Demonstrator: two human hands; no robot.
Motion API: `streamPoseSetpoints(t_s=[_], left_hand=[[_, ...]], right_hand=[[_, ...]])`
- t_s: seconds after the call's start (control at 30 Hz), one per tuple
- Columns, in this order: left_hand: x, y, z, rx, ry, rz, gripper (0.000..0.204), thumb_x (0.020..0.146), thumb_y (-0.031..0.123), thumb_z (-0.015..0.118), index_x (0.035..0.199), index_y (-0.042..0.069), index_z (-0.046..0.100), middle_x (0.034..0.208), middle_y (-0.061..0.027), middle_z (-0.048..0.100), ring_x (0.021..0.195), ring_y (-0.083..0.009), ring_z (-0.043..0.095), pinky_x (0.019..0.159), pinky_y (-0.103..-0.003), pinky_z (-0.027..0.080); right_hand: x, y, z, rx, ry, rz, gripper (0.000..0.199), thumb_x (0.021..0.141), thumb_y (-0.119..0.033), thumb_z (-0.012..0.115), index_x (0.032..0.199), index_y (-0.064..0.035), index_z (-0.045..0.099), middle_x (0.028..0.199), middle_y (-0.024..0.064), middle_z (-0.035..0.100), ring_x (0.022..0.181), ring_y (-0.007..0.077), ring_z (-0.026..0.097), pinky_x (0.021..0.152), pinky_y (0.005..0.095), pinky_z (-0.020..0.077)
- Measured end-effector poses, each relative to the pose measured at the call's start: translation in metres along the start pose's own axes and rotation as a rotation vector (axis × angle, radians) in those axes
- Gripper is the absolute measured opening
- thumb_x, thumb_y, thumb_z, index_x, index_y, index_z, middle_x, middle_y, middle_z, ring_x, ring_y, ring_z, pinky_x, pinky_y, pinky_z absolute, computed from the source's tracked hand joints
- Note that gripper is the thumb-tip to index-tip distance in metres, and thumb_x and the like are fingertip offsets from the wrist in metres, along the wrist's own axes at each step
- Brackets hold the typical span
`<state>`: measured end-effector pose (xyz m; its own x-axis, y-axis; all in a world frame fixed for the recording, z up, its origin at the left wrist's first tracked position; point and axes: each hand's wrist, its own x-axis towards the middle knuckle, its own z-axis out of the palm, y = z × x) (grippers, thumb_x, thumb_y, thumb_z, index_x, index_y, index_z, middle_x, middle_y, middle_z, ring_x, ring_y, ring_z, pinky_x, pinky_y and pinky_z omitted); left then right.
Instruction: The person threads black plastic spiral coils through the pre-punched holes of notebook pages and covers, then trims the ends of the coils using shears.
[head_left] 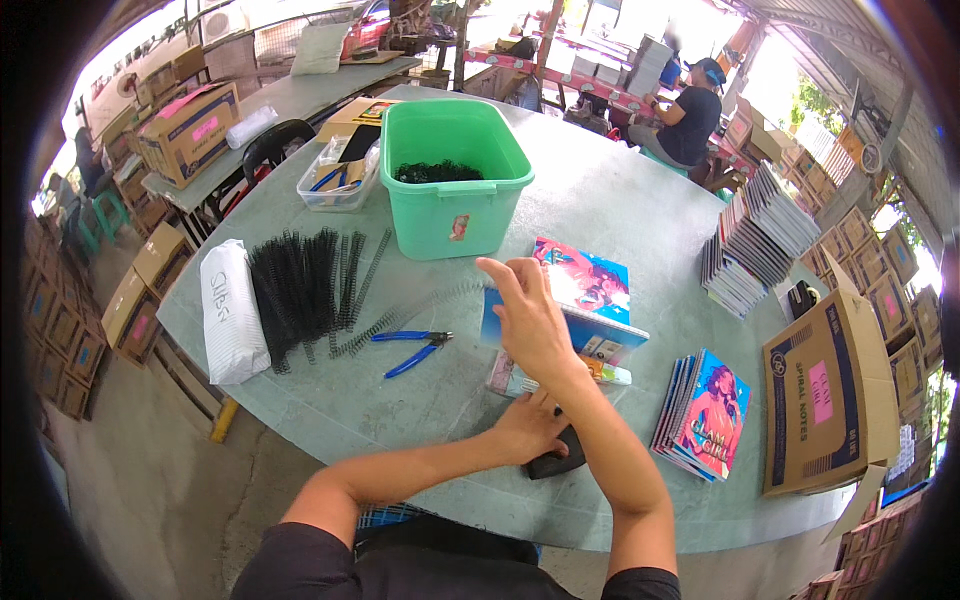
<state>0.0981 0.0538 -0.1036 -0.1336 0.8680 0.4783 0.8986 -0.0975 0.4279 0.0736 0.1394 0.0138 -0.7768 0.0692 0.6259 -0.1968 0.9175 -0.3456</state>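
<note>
Two bare hands, close together over the near edge of a round grey-green table [620, 190]. Right-hand fingers [497, 270] stretched out straight and spread, closed on nothing, lifted above a blue picture-cover notebook [590, 285]. Just beside those fingertips, the end of a pale wire coil [420, 315]; touching or not, cannot tell. Right hand [530, 320] raised edge-on, its forearm crossing over the left hand [525, 428]. Left-hand fingers pressed down onto a small dark flat object [560, 464] at the table's near rim; gripped or merely pinned, cannot tell.

Left of the notebook, blue-handled pliers [410, 350] lying untouched. Farther left, a row of black spiral coils [300, 290] laid side by side, then a white bag [232, 310]. Behind, a green tub [455, 180] with more black coils inside, and a clear tray [335, 185] beside it.

To the right, a small fanned pile of bound notebooks [705, 415], near an open cardboard box [825, 400]. Well apart at the far right edge, tall stacks of notebooks [760, 240]. Beyond the table, a seated person [685, 120] at another bench.

Judged from this layout: somewhere mid-batch. Some books apparently finished and set aside, one on the table beneath the raised hand, many coils and stacked books seemingly left to go.
</note>
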Motion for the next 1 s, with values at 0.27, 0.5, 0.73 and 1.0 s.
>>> streamPoseSetpoints(t_s=[0.27, 0.5, 0.73, 1.0], left_hand=[[0.012, -0.016, -0.125, -0.242, 0.288, -0.523, 0.047, 0.079, 0.023, 0.067, 0.119, 0.006, 0.05, 0.104, -0.018, 0.057, 0.093, -0.0374, 0.058, 0.078, -0.044, 0.047], [0.009, -0.026, -0.15, 0.144, 0.304, -0.251, 0.045, 0.078, 0.007, 0.065, 0.121, 0.016, 0.056, 0.094, -0.0134, 0.057, 0.083, -0.0309, 0.059, 0.071, -0.04, 0.048], [0.013, -0.032, -0.161, 0.212, 0.542, -0.151, 0.029, 0.073, 0.0, 0.067, 0.101, 0.005, 0.064, 0.09, -0.0085, 0.053, 0.076, -0.0242, 0.056, 0.066, -0.032, 0.046], [0.022, -0.02, -0.161, 0.19, 0.484, -0.143, 0.025, 0.072, 0.001, 0.07, 0.095, 0.007, 0.063, 0.092, -0.009, 0.057, 0.083, -0.0236, 0.056, 0.073, -0.032, 0.046]], right_hand=[[-0.037, 0.047, -0.056, -0.264, 0.154, 0.147, 0.018, 0.078, -0.015, 0.066, 0.093, -0.007, 0.062, 0.085, 0.0106, 0.062, 0.084, 0.03, 0.059, 0.072, 0.0404, 0.0466], [-0.036, 0.039, -0.046, -0.162, 0.003, 0.146, 0.009, 0.081, -0.018, 0.062, 0.088, -0.0126, 0.064, 0.074, 0.0038, 0.064, 0.073, 0.0222, 0.063, 0.062, 0.0362, 0.0451], [-0.039, 0.031, -0.047, -0.169, 0.051, 0.134, 0.01, 0.081, -0.018, 0.063, 0.09, -0.0153, 0.067, 0.072, 0.0016, 0.063, 0.069, 0.0199, 0.061, 0.061, 0.0344, 0.0435], [-0.051, 0.023, -0.049, -0.179, 0.109, 0.096, 0.011, 0.078, -0.016, 0.064, 0.089, -0.015, 0.067, 0.071, 0.0005, 0.063, 0.069, 0.0186, 0.06, 0.063, 0.0315, 0.0418]])
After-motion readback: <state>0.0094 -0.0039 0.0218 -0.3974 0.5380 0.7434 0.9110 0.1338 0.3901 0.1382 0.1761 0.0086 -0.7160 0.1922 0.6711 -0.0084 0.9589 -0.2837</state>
